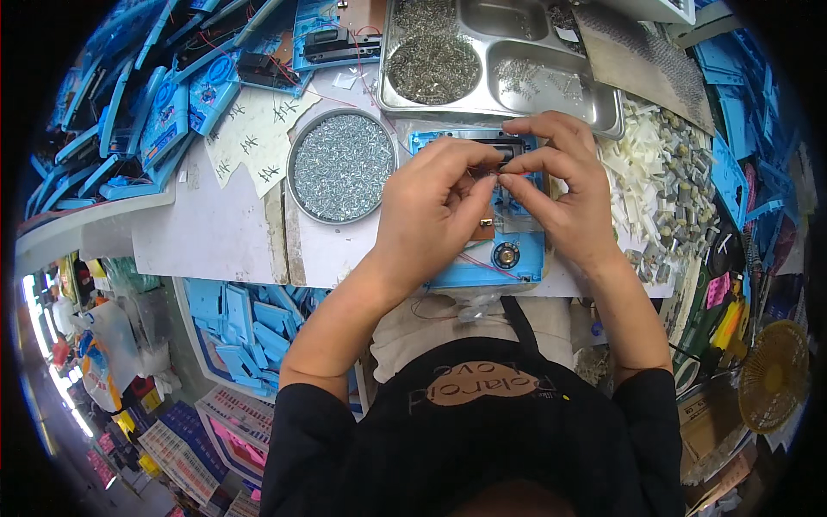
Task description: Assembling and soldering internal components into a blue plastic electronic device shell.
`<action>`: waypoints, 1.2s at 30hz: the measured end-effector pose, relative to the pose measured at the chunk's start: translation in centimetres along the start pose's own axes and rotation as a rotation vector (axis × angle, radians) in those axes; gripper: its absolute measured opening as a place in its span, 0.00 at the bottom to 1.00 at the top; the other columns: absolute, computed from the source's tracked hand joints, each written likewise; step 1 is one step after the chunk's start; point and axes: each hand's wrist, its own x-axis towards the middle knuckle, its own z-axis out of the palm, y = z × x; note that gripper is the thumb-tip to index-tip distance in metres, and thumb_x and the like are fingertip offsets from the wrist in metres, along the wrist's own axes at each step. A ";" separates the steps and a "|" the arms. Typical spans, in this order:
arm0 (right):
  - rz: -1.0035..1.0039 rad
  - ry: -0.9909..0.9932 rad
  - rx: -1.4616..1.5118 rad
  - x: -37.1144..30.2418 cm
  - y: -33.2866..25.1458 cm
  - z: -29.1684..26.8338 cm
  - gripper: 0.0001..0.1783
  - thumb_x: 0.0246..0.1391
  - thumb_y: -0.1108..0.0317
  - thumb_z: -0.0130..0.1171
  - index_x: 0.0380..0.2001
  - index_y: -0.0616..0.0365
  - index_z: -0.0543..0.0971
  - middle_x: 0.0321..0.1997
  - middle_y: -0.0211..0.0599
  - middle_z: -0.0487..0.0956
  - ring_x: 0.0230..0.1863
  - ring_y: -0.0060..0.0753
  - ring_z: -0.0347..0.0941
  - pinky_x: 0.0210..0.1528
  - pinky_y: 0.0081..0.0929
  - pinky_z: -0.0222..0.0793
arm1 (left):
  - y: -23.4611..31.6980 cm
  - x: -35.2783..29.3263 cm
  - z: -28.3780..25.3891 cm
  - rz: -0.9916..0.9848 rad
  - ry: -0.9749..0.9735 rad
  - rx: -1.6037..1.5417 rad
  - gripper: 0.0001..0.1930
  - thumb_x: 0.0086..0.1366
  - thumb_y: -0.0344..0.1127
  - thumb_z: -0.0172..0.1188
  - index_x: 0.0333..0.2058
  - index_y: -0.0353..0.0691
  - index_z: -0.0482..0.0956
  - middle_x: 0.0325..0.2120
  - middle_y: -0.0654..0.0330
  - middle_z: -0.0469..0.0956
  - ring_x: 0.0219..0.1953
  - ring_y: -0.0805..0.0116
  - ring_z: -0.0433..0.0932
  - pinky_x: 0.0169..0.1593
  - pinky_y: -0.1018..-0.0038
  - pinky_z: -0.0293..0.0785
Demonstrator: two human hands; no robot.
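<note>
On the table in front of me lies a blue plastic casing [465, 275], partly covered by my hands. A small round speaker [506, 255], thin wires and a piece of brown circuit board [485, 231] show in its near half. At the far end a black part [510, 147] is visible. Above the casing's middle, my left hand [431, 207] has thumb and forefinger pinched. The fingertips of my right hand [570, 185] meet them in a pinch, its other fingers bent. Whatever lies between the fingertips is too small and hidden to name.
A round dish [293, 168] of small silvery screws stands left of my hands. Beyond is a steel compartment tray [482, 109] with metal bits. White plastic pieces [636, 142] and grey parts [682, 194] lie at right. Blue casings [168, 121] are stacked far left; a bin [202, 349] holds more.
</note>
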 end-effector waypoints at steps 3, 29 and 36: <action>0.005 0.014 0.019 0.0 0.0 -0.1 0.07 0.43 0.72 0.73 0.28 0.55 0.85 0.52 0.29 0.83 0.58 0.45 0.68 0.61 0.41 0.65 | -0.3 0.2 0.1 0.051 0.004 0.064 0.09 0.62 0.24 0.66 0.42 0.35 0.84 0.37 0.58 0.83 0.32 0.71 0.81 0.35 0.78 0.76; -0.180 -0.061 0.055 6.4 0.7 2.0 0.10 0.46 0.62 0.71 0.27 0.56 0.85 0.46 0.40 0.84 0.53 0.45 0.75 0.60 0.39 0.66 | -1.2 0.6 0.0 0.484 -0.276 0.437 0.13 0.52 0.30 0.69 0.39 0.41 0.82 0.33 0.61 0.80 0.32 0.58 0.82 0.33 0.65 0.78; 0.040 0.296 0.220 -2.0 0.1 -9.1 0.14 0.57 0.78 0.64 0.47 0.65 0.83 0.50 0.40 0.84 0.54 0.32 0.78 0.54 0.26 0.72 | -2.0 0.6 1.7 0.274 -0.123 0.256 0.08 0.59 0.26 0.69 0.38 0.38 0.83 0.33 0.55 0.83 0.32 0.56 0.83 0.35 0.67 0.79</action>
